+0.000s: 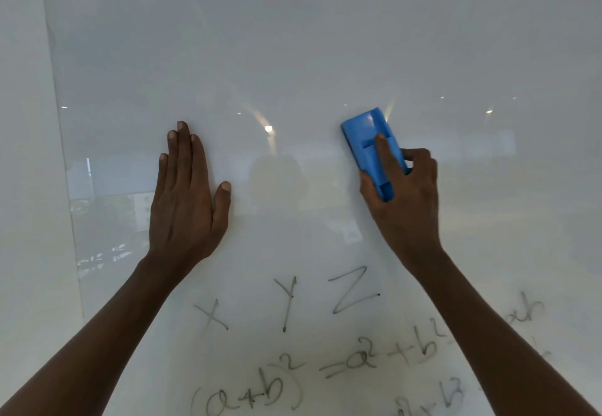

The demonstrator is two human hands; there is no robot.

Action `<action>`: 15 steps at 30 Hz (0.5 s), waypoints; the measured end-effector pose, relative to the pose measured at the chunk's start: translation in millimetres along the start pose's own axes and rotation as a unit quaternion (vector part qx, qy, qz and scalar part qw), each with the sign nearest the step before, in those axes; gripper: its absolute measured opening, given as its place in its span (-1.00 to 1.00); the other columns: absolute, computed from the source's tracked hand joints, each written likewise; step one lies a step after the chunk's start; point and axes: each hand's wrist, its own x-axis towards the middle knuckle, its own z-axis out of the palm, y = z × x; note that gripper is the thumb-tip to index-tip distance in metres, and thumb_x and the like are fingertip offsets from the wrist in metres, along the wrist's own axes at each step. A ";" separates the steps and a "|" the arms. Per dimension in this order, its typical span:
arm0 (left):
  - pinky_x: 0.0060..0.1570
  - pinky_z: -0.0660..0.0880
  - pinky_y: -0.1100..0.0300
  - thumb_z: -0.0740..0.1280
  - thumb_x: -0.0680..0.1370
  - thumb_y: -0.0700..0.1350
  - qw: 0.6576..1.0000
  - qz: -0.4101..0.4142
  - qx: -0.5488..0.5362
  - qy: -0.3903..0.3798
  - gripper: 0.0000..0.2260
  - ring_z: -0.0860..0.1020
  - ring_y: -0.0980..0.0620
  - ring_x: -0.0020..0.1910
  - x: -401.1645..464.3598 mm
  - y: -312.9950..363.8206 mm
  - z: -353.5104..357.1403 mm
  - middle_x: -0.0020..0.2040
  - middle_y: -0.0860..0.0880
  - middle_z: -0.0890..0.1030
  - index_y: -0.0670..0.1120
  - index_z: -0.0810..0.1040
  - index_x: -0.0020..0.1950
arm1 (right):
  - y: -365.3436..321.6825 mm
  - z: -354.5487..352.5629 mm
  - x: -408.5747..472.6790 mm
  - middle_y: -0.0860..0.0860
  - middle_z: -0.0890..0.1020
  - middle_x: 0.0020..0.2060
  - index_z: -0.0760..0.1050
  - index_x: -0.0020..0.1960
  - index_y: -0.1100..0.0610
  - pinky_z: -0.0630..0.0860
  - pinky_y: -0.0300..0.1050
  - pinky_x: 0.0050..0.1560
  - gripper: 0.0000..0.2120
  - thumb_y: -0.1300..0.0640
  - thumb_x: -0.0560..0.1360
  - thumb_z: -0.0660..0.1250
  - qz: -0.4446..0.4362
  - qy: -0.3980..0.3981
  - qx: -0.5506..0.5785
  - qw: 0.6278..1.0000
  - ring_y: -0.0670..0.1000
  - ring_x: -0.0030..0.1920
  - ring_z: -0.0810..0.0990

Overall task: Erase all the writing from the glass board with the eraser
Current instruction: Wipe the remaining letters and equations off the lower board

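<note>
Gripping the blue plastic eraser (374, 151), your right hand (405, 194) presses it to the glossy glass board (293, 41); your left hand (185, 197) lies flat, fingers together. Smudged grey writing (286, 301) (letters, formulas) sits below both hands.

You're looking at a bright, evenly lit board (325, 57), soft daylight washing it pale. Ceiling spots glint as small glare dots (268, 128) across the glass, window reflections ghost at left. Wide-angle bend curves the edges; the writing (351, 288) low down reads slightly soft.
</note>
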 end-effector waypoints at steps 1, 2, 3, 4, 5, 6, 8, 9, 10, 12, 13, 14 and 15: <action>0.65 -0.17 0.07 0.08 0.68 0.01 1.000 0.001 -0.006 -0.001 -0.33 -0.14 -0.13 0.69 -0.2 -0.9 -0.4 0.70 -0.21 -0.10 -0.29 -0.05 0.67 | 7.8 -2.8 -0.4 0.22 0.42 0.14 0.28 0.52 0.05 0.49 -0.04 0.01 -0.42 -0.04 0.54 0.31 0.011 0.001 -0.002 1.000 0.10 0.11 0.37; 0.65 -0.18 0.08 0.09 0.68 0.01 1.000 0.003 -0.012 -0.003 -0.33 -0.15 -0.12 0.69 -0.7 -2.5 -1.1 0.70 -0.20 -0.11 -0.28 -0.06 0.67 | 14.8 -5.3 -1.3 0.21 0.41 0.14 0.27 0.53 0.05 0.46 -0.06 0.02 -0.41 -0.04 0.54 0.32 0.021 0.001 -0.004 1.000 0.10 0.11 0.36; 0.65 -0.19 0.09 0.09 0.68 0.01 1.000 0.004 -0.018 -0.005 -0.33 -0.16 -0.12 0.69 -1.5 -4.9 -2.0 0.70 -0.19 -0.13 -0.28 -0.07 0.68 | 21.3 -7.7 -2.4 0.21 0.39 0.15 0.25 0.53 0.04 0.44 -0.08 0.02 -0.40 -0.03 0.54 0.32 0.028 0.001 -0.006 1.000 0.09 0.12 0.36; 0.64 -0.19 0.09 0.09 0.69 0.02 1.000 0.000 -0.020 -0.006 -0.33 -0.17 -0.11 0.69 -3.3 -8.7 -3.4 0.70 -0.19 -0.14 -0.27 -0.08 0.68 | 27.1 -10.0 -3.9 0.21 0.38 0.15 0.24 0.54 0.03 0.44 -0.07 0.03 -0.39 -0.02 0.54 0.33 0.036 0.002 -0.007 0.999 0.10 0.12 0.35; 0.64 -0.20 0.11 0.09 0.69 0.02 1.000 -0.010 -0.017 -0.005 -0.33 -0.17 -0.11 0.69 -6.3 -14.0 -6.1 0.70 -0.18 -0.14 -0.27 -0.09 0.68 | 31.6 -11.8 -5.8 0.21 0.37 0.16 0.22 0.55 0.01 0.45 -0.05 0.04 -0.38 -0.02 0.55 0.33 0.046 0.003 -0.005 0.999 0.11 0.13 0.35; 0.64 -0.21 0.12 0.08 0.69 0.03 1.000 -0.020 -0.013 -0.004 -0.33 -0.17 -0.10 0.69 -10.1 -19.8 -8.9 0.70 -0.18 -0.14 -0.27 -0.09 0.68 | 35.9 -13.8 -8.0 0.21 0.36 0.17 0.19 0.55 -0.01 0.47 -0.02 0.05 -0.38 -0.02 0.55 0.33 0.058 0.005 -0.003 0.998 0.13 0.14 0.36; 0.63 -0.22 0.14 0.07 0.69 0.06 0.999 -0.042 -0.008 0.002 -0.32 -0.17 -0.10 0.69 -19.9 -32.2 -15.1 0.70 -0.18 -0.14 -0.27 -0.09 0.68 | 41.8 -16.4 -12.8 0.21 0.35 0.18 0.16 0.55 -0.04 0.51 0.06 0.08 -0.38 -0.05 0.56 0.30 0.084 0.017 0.002 0.996 0.16 0.17 0.37; 0.63 -0.22 0.14 0.07 0.68 0.07 0.999 -0.052 -0.004 0.007 -0.31 -0.17 -0.10 0.69 -25.3 -39.0 -18.9 0.70 -0.18 -0.13 -0.27 -0.08 0.68 | 41.9 -16.1 -15.1 0.22 0.35 0.18 0.17 0.55 -0.04 0.52 0.08 0.08 -0.39 -0.05 0.55 0.29 0.098 0.029 0.007 0.995 0.18 0.18 0.37; 0.64 -0.21 0.13 0.07 0.68 0.08 0.998 -0.060 -0.001 0.013 -0.31 -0.17 -0.10 0.69 -30.5 -46.3 -22.9 0.70 -0.18 -0.13 -0.28 -0.08 0.68 | 39.9 -14.6 -17.0 0.23 0.36 0.17 0.19 0.54 -0.04 0.54 0.10 0.08 -0.40 -0.05 0.55 0.30 0.114 0.044 0.015 0.992 0.19 0.18 0.38; 0.64 -0.21 0.12 0.05 0.68 0.10 0.997 -0.076 0.006 0.018 -0.30 -0.17 -0.09 0.69 -40.4 -60.6 -30.6 0.70 -0.17 -0.13 -0.28 -0.08 0.67 | 31.5 -8.8 -18.6 0.26 0.38 0.16 0.26 0.51 -0.02 0.53 0.11 0.09 -0.42 -0.01 0.55 0.35 0.151 0.082 0.039 0.984 0.22 0.18 0.40; 0.64 -0.20 0.11 0.05 0.68 0.11 0.996 -0.086 0.010 0.016 -0.29 -0.18 -0.08 0.69 -44.5 -66.5 -33.2 0.70 -0.16 -0.14 -0.29 -0.08 0.67 | 26.5 -5.6 -18.0 0.27 0.39 0.16 0.29 0.50 -0.01 0.52 0.10 0.10 -0.44 0.01 0.54 0.37 0.173 0.100 0.050 0.979 0.23 0.18 0.41; 0.64 -0.20 0.11 0.04 0.67 0.12 0.996 -0.093 0.013 0.011 -0.29 -0.18 -0.07 0.69 -48.8 -72.0 -35.2 0.70 -0.15 -0.14 -0.28 -0.09 0.67 | 20.9 -2.3 -17.9 0.27 0.41 0.15 0.32 0.48 0.00 0.51 0.06 0.10 -0.45 0.02 0.54 0.39 0.194 0.114 0.058 0.973 0.23 0.17 0.42; 0.64 -0.19 0.10 0.04 0.67 0.12 0.995 -0.095 0.015 0.006 -0.28 -0.19 -0.07 0.69 -52.3 -76.0 -36.0 0.70 -0.15 -0.15 -0.28 -0.10 0.67 | 15.9 0.6 -17.7 0.26 0.42 0.14 0.35 0.48 0.01 0.49 0.02 0.08 -0.45 0.01 0.53 0.40 0.210 0.125 0.064 0.968 0.23 0.15 0.43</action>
